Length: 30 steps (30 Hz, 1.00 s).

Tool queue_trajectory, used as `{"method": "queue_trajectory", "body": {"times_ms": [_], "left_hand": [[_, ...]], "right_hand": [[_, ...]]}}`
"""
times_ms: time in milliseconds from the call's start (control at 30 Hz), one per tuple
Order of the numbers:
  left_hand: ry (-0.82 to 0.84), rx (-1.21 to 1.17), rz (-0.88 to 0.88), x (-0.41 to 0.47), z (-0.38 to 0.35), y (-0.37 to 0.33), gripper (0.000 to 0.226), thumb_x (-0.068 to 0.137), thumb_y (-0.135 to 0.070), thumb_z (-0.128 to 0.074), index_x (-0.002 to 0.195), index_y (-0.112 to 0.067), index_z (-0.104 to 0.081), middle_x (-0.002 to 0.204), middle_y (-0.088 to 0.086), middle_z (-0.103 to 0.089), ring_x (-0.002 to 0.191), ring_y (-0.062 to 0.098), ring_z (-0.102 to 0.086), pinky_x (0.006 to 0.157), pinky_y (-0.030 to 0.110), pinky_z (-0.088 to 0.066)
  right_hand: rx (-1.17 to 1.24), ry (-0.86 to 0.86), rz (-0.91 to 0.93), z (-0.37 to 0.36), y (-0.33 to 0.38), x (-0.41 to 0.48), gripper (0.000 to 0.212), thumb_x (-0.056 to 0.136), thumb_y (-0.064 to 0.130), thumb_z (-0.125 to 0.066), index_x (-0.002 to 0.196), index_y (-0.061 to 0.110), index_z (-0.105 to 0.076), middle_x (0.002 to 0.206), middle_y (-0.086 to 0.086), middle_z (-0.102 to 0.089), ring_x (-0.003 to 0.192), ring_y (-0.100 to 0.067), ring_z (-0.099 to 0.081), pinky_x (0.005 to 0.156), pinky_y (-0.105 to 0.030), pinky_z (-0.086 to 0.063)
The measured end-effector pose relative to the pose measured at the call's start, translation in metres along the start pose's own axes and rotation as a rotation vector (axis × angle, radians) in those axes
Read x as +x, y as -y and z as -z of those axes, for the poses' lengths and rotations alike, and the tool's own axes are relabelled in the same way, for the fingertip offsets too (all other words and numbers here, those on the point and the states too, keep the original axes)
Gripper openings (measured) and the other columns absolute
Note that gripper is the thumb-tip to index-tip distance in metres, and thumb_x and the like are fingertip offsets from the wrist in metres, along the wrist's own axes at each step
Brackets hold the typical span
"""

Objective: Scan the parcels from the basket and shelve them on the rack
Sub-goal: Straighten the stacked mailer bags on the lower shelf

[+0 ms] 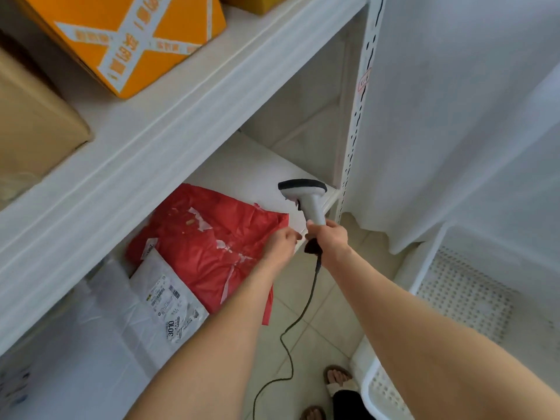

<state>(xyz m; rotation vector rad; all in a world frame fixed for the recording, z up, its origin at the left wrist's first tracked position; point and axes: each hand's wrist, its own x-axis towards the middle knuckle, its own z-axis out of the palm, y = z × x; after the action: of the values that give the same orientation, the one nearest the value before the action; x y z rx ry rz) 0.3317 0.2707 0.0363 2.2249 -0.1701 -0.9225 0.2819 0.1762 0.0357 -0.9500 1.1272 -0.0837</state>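
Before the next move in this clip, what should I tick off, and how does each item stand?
1. The red parcel fully on the lower shelf: not ok; a flap hangs past the front edge.
2. Grip of the left hand on it: cannot tell; its fingers lie at the right edge.
3. Grip of the right hand on the scanner: ok.
4. The basket emptied: cannot tell; visible part holds nothing, rest cut off.
5. The cable clear of the feet: ok; it hangs beside them.

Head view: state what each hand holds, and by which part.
Right hand grips the scanner by its handle. Left hand touches the right edge of the red parcel; a grip cannot be told.
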Motion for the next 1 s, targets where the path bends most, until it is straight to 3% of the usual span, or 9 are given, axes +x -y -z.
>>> {"method": "queue_trajectory", "body": {"times_ms": [133, 200, 367, 433, 567, 633, 800, 900, 1000], "left_hand": [[0.120, 0.894, 0.054, 0.023, 0.005, 0.041, 0.042, 0.093, -0.024, -0.048, 0.134, -0.014, -0.046, 0.140, 0.010, -0.042, 0.129, 0.031, -0.041, 0.105, 0.044, -0.036], [0.200, 1.054, 0.118, 0.029, 0.008, 0.054, 0.046, 0.094, -0.029, -0.044, 0.138, -0.016, -0.041, 0.145, 0.008, -0.039, 0.132, 0.031, -0.038, 0.107, 0.047, -0.032], [0.298, 1.139, 0.303, 0.035, 0.030, 0.073, 0.044, 0.093, -0.029, -0.040, 0.132, -0.010, -0.051, 0.137, 0.010, -0.052, 0.121, 0.030, -0.053, 0.101, 0.043, -0.044], [0.269, 1.121, 0.340, 0.037, 0.040, 0.075, 0.037, 0.090, -0.022, -0.042, 0.122, -0.008, -0.057, 0.128, 0.011, -0.058, 0.113, 0.030, -0.058, 0.097, 0.041, -0.047], [-0.188, 0.842, 0.198, 0.057, 0.056, 0.063, 0.032, 0.091, -0.026, -0.048, 0.117, -0.014, -0.061, 0.120, 0.009, -0.062, 0.109, 0.030, -0.061, 0.082, 0.035, -0.048], [-0.311, 0.620, 0.099, 0.070, 0.058, 0.055, 0.028, 0.091, -0.022, -0.049, 0.112, -0.018, -0.066, 0.117, 0.007, -0.065, 0.108, 0.030, -0.061, 0.084, 0.035, -0.050], [-0.378, 0.233, -0.014, 0.093, 0.051, 0.051, 0.031, 0.089, -0.003, -0.046, 0.106, -0.009, -0.071, 0.112, 0.011, -0.068, 0.107, 0.028, -0.061, 0.088, 0.029, -0.046], [-0.351, 0.129, -0.009, 0.102, 0.043, 0.051, 0.032, 0.090, -0.002, -0.046, 0.110, -0.008, -0.070, 0.115, 0.010, -0.068, 0.109, 0.025, -0.061, 0.093, 0.026, -0.046], [-0.278, -0.003, 0.005, 0.107, 0.037, 0.048, 0.033, 0.092, -0.001, -0.043, 0.115, -0.005, -0.066, 0.116, 0.012, -0.067, 0.110, 0.028, -0.062, 0.094, 0.041, -0.051]], "right_hand": [[0.006, 0.047, 0.023, -0.016, -0.010, 0.024, 0.017, 0.092, 0.007, -0.062, 0.109, 0.007, -0.060, 0.073, -0.010, -0.056, 0.060, -0.020, -0.053, 0.053, -0.033, -0.050], [0.009, 0.060, 0.023, -0.026, -0.014, 0.034, 0.022, 0.093, 0.007, -0.060, 0.115, 0.004, -0.059, 0.074, -0.012, -0.057, 0.054, -0.022, -0.051, 0.051, -0.032, -0.050], [-0.023, 0.103, 0.006, -0.051, -0.023, 0.053, 0.034, 0.091, 0.000, -0.055, 0.125, 0.006, -0.057, 0.075, -0.010, -0.057, 0.053, -0.022, -0.055, 0.052, -0.031, -0.053], [-0.030, 0.121, -0.002, -0.062, -0.025, 0.059, 0.038, 0.090, -0.001, -0.052, 0.126, 0.006, -0.057, 0.073, -0.008, -0.054, 0.050, -0.020, -0.054, 0.056, -0.033, -0.053], [-0.028, 0.121, -0.002, -0.084, -0.032, 0.069, 0.037, 0.090, 0.003, -0.053, 0.126, 0.011, -0.057, 0.076, -0.005, -0.056, 0.060, -0.019, -0.052, 0.057, -0.030, -0.047], [-0.017, 0.124, 0.001, -0.095, -0.035, 0.076, 0.038, 0.090, 0.003, -0.053, 0.127, 0.011, -0.057, 0.084, -0.009, -0.059, 0.066, -0.024, -0.054, 0.057, -0.031, -0.047], [-0.059, 0.099, 0.020, -0.104, -0.042, 0.092, 0.039, 0.091, 0.005, -0.055, 0.130, 0.010, -0.053, 0.089, -0.012, -0.061, 0.059, -0.022, -0.056, 0.053, -0.029, -0.047], [-0.147, 0.047, 0.070, -0.100, -0.043, 0.102, 0.042, 0.091, 0.007, -0.055, 0.132, 0.016, -0.054, 0.102, -0.011, -0.066, 0.077, -0.025, -0.059, 0.068, -0.031, -0.049], [-0.257, -0.011, 0.147, -0.095, -0.039, 0.109, 0.044, 0.090, 0.006, -0.054, 0.131, 0.020, -0.058, 0.115, -0.005, -0.067, 0.084, -0.020, -0.057, 0.073, -0.025, -0.043]]}}
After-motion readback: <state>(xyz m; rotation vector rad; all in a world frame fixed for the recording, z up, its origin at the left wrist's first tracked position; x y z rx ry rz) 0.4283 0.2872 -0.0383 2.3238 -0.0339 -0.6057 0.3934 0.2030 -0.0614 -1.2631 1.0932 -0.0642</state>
